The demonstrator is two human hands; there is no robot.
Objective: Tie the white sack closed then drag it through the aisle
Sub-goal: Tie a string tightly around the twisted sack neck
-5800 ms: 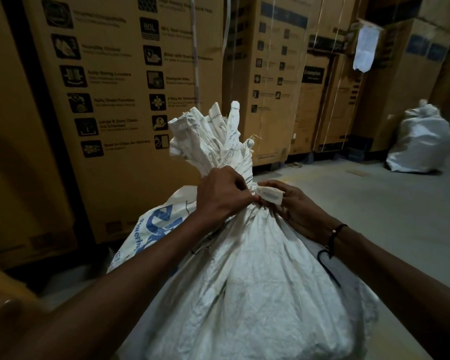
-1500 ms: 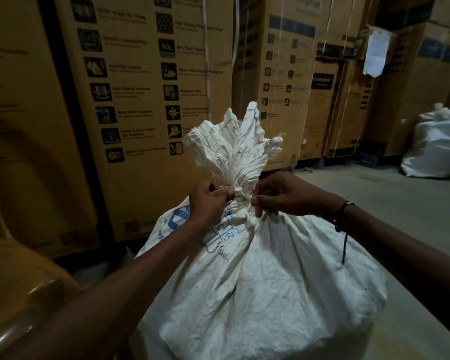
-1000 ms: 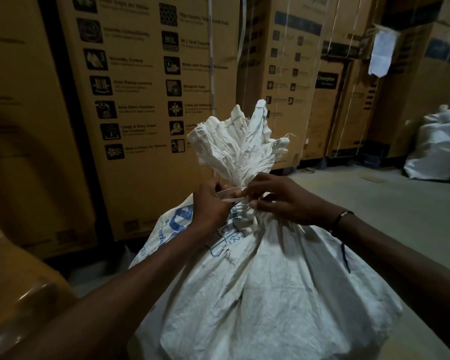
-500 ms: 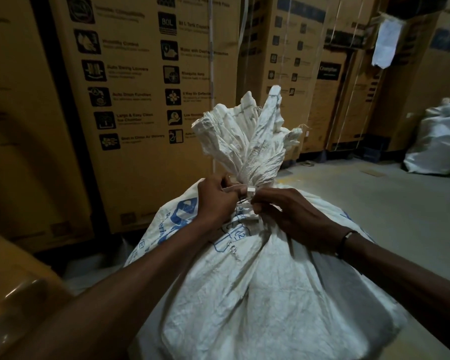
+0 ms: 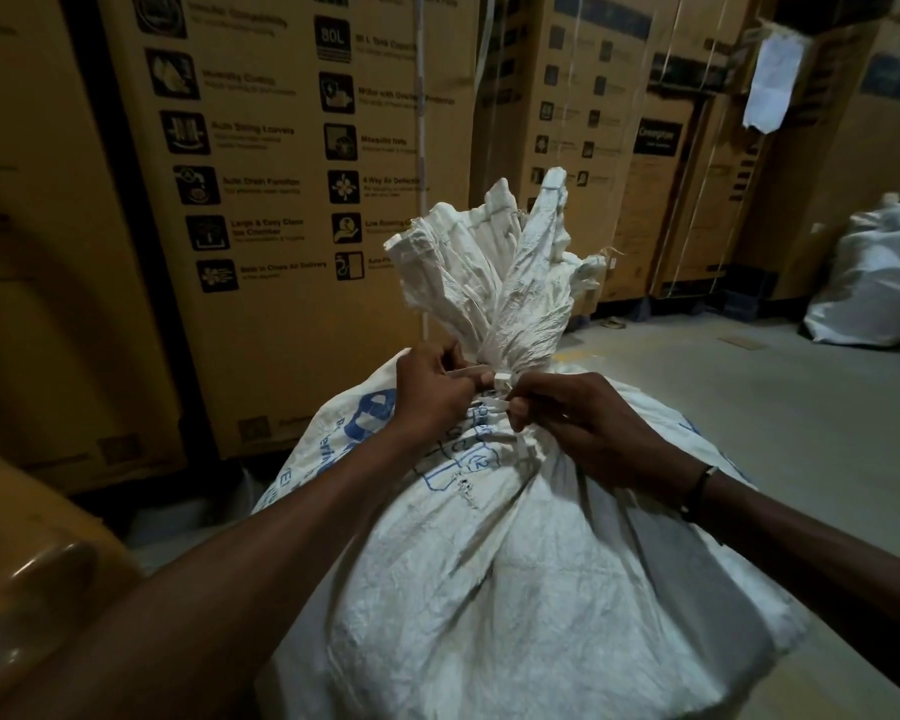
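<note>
Head view, nearest first: two bare forearms reaching in from the lower corners, converging on the gathered neck of the white sack (image 5: 515, 589). Left hand (image 5: 430, 394) curled, fingertips pinching one end of a thin white tie strip (image 5: 500, 379) against the left side of the neck. Right hand (image 5: 583, 428) likewise curled, thumb and forefinger pinching the other end just right of the knot point; neither hand spread. Both wrists roughly level, knuckles facing the camera, hands almost touching at the tie. Dark wristband (image 5: 697, 493) on the right wrist.

Sack standing upright on the floor directly in front, filling the lower centre. Woven plastic fabric, crinkled, bulging below the neck, with blue printing (image 5: 375, 418) on the upper left shoulder, partly hidden by the left hand. Above the tie, bunched mouth (image 5: 505, 272) fanning upward in stiff pleats with frayed threads at the right edge.

Lower left: rounded, glossy yellow-brown form (image 5: 32, 589), blurred, identity not determinable.

Behind the sack: tall cardboard cartons (image 5: 281, 200) printed with dark icon squares and feature text, bound with pale strapping (image 5: 421, 96). More cartons further right, white paper sheet (image 5: 772, 80) hanging from one. Grey concrete floor (image 5: 775, 407) to the right. Second white sack (image 5: 879, 283), tied, at far right against the cartons.
</note>
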